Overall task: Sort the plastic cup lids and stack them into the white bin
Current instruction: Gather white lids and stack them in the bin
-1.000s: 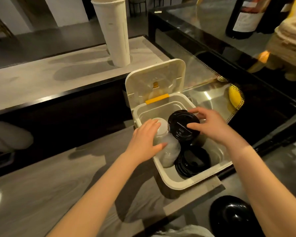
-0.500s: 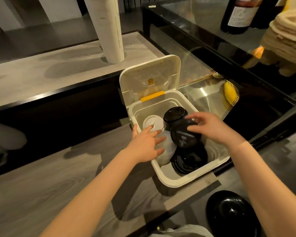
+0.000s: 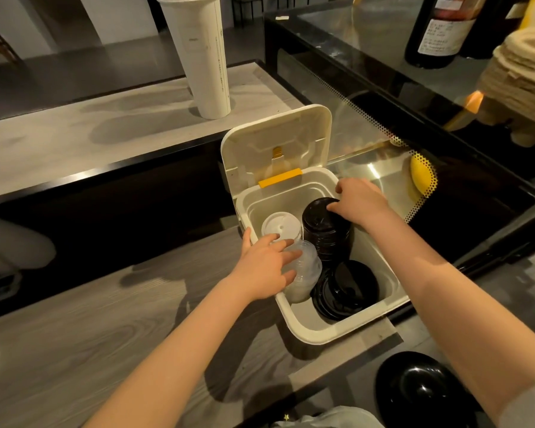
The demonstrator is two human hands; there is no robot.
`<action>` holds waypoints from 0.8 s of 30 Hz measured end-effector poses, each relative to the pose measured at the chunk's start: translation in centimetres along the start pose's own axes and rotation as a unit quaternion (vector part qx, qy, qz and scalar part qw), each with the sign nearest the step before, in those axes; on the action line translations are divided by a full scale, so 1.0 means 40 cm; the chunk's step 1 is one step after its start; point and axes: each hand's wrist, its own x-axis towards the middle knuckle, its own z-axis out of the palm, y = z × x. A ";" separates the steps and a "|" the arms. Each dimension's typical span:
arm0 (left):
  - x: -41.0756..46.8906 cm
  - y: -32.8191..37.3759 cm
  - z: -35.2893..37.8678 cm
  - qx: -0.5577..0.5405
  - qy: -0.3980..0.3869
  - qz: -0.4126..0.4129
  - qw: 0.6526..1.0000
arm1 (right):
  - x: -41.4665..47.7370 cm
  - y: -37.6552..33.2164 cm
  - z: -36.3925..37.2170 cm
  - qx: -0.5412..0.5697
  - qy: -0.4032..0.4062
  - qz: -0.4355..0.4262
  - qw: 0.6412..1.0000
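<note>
Inside the square white plastic bin point(image 3: 306, 330) with its hinged cover up, the lids sat grouped by kind. The right hand point(image 3: 360, 202) was clenched on the top of the tall stack of black plastic lids point(image 3: 326, 234) at twelve o'clock in the bin, likely seating it upright. The left hand point(image 3: 264, 268) lay on the leaning stack of clear plastic dome lids point(image 3: 305, 273) at nine o'clock, fingers curled around it to keep it from tipping. White flat lids point(image 3: 280, 225) stood behind; more flat black lids point(image 3: 346, 290) rested at five o'clock, the bin on the grey wood-grain table point(image 3: 90, 319).

Dim warm light, soft shadows, glare on steel, wide-angle bending
</note>
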 end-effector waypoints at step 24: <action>-0.147 -0.139 -0.029 -0.091 0.203 -0.147 0.964 | -0.187 -0.132 0.078 0.116 0.108 -0.256 0.954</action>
